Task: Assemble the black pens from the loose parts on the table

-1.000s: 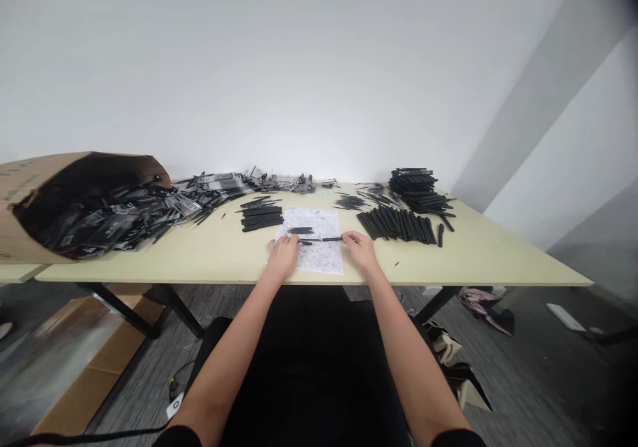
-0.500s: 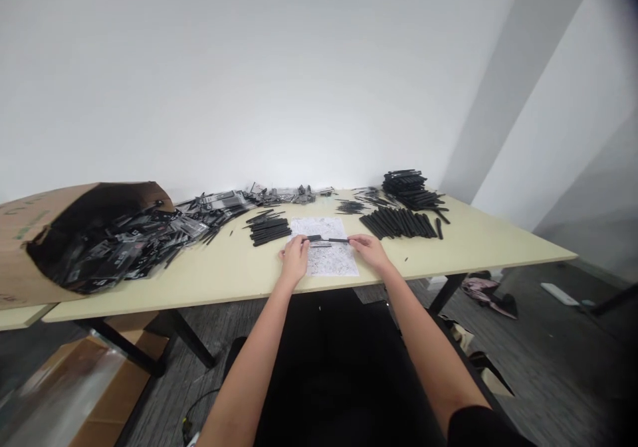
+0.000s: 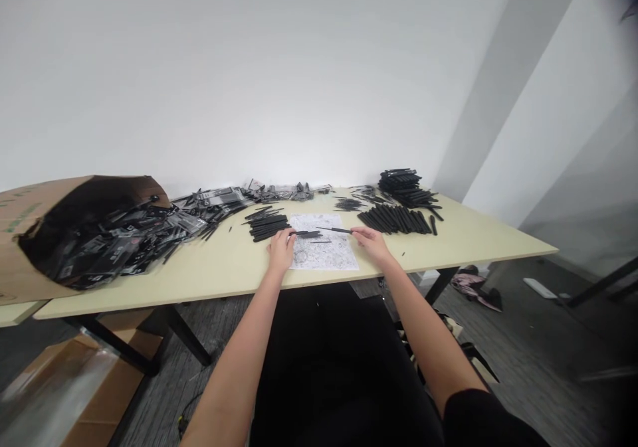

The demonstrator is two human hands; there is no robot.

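My left hand (image 3: 282, 249) is closed at the left edge of a speckled white sheet (image 3: 326, 258), its fingertips pinching a short black stick-like piece (image 3: 310, 234). Over the sheet's right side, my right hand (image 3: 369, 242) grips a slim black pen-like stick (image 3: 341, 230) whose thin end points left. A gap separates the two held pieces. A thin dark strip (image 3: 321, 242) lies on the sheet just below them. Beside my left hand is a row of black sticks (image 3: 269, 226); a longer row of thicker black sticks (image 3: 396, 220) lies beyond my right hand.
At the left, a cardboard box (image 3: 34, 201) on its side spills black-and-clear packets (image 3: 124, 251) onto the pale yellow table (image 3: 199, 281). A tall stack of black sticks (image 3: 401, 184) stands at the back right. Thin dark pieces (image 3: 349, 204) lie near the wall (image 3: 299, 68).
The two held pieces have come apart: my left hand has moved left with its piece, and the right-hand stick now shows a thin end. The whole view has shifted slightly.
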